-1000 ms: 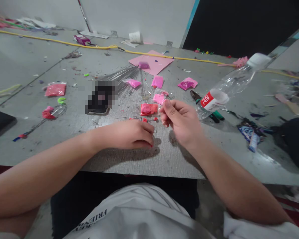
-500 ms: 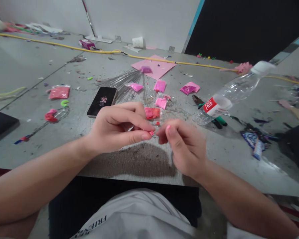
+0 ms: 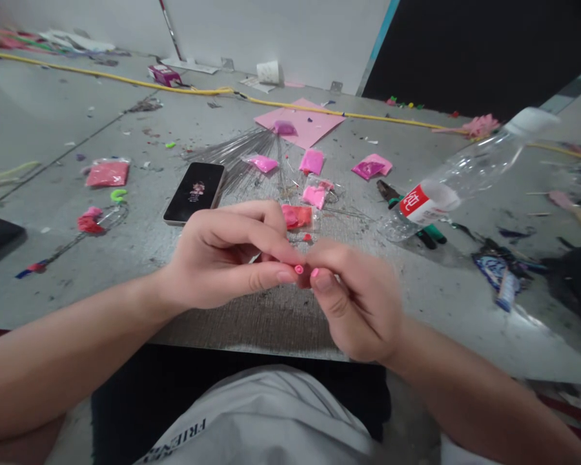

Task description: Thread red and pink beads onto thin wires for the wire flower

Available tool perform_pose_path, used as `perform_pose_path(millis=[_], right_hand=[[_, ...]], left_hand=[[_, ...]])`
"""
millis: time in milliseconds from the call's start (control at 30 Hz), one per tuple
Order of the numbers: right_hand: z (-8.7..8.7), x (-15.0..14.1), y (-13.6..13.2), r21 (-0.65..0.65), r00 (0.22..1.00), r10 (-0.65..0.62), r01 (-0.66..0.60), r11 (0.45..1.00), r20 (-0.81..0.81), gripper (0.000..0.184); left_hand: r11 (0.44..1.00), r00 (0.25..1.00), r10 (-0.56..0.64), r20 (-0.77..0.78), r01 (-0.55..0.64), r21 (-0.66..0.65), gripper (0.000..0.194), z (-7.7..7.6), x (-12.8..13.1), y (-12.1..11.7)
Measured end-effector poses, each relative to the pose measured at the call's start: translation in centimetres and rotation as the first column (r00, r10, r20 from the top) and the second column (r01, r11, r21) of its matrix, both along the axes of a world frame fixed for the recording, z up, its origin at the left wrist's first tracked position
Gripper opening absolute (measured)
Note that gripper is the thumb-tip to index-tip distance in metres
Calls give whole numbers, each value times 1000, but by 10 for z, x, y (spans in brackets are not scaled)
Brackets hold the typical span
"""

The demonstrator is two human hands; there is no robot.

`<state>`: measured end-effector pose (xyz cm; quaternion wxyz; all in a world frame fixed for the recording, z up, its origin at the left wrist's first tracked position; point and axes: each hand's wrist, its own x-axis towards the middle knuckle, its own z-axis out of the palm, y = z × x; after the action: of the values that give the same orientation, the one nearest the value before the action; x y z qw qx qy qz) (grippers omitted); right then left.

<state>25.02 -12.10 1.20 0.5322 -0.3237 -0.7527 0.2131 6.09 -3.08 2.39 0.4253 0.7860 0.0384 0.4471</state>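
Between the thumb and forefinger of my left hand (image 3: 232, 255) is a small pink clay coil (image 3: 299, 269), rolled like a tiny rosebud. My right hand (image 3: 358, 290) is closed close beside it, with a bit of pink clay (image 3: 315, 273) at its thumb tip. The fingertips of both hands nearly meet; whether they touch I cannot tell. Just beyond them a small red clay piece (image 3: 307, 237) lies on the table, near an opened packet of coral clay (image 3: 297, 217). Farther off are packets of pink clay (image 3: 314, 196) and a bundle of thin wires (image 3: 232, 152).
A phone (image 3: 194, 192) lies left of the wires. At right, a tilted plastic bottle (image 3: 469, 168) rests over green-handled pliers (image 3: 430, 236). A clay flower on a wire stem (image 3: 91, 221) lies at left. A yellow cable (image 3: 193, 90) crosses the back, behind a pink paper sheet (image 3: 319, 126).
My right hand has moved left and slightly down, bringing its pink clay nearer the coil. My left hand has shifted a little, still pinching the coil. The view has turned slightly.
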Motion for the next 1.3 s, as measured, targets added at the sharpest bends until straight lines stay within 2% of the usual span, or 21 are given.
perform_pose_path(millis=[467, 1300], right_hand=[[1, 1, -2, -10, 1000, -18, 18, 1000, 4, 11], [-1, 1, -1, 16, 997, -53, 52, 999, 59, 11]], left_hand=[[999, 1000, -17, -3, 17, -43, 11, -2, 3, -3], [999, 999, 16, 30, -17, 29, 22, -3, 4, -2]])
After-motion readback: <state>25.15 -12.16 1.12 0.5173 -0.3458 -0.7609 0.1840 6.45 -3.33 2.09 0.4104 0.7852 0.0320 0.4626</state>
